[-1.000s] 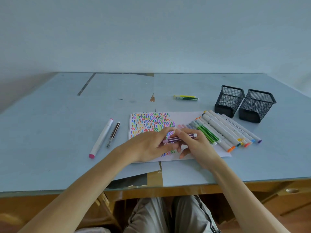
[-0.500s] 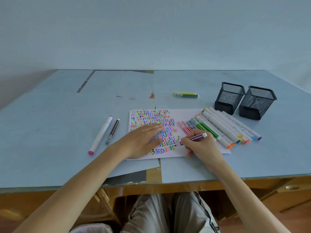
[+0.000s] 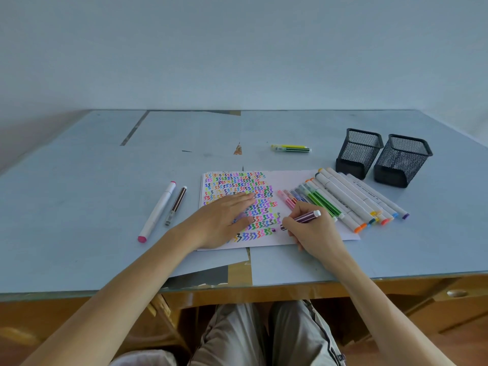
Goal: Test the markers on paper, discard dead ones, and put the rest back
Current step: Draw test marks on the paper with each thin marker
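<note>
- The right hand point(image 3: 314, 231) pinches a slim purple striped marker with a white end point(image 3: 301, 220) in a writing grip; its tip meets the paper just past the fingertips, at the end of the lowest row of squiggles, likely to add one more test mark.
- The left hand point(image 3: 221, 220) lies flat with straight fingers on the white sheet of paper covered in coloured zigzag marks point(image 3: 298, 180), probably to keep it from sliding under the stroke. A lilac object, perhaps the cap, peeks from under those fingers; I cannot tell for sure.
- Just beyond the right hand's knuckles, a row of thin and thick white-barrelled markers point(image 3: 343, 199) lies side by side across the sheet's right edge, seemingly kept in easy reach.
- Well left of the left hand, a thick white marker with a pink end point(image 3: 158, 210) and a brown striped pen point(image 3: 177, 204) lie apart, perhaps sorted out.
- A yellow and a green marker point(image 3: 290, 148) lie far beyond both hands.
- Two black wire-mesh pen holders point(image 3: 383, 157) stand beyond the row, touching; no marker shows in either.
</note>
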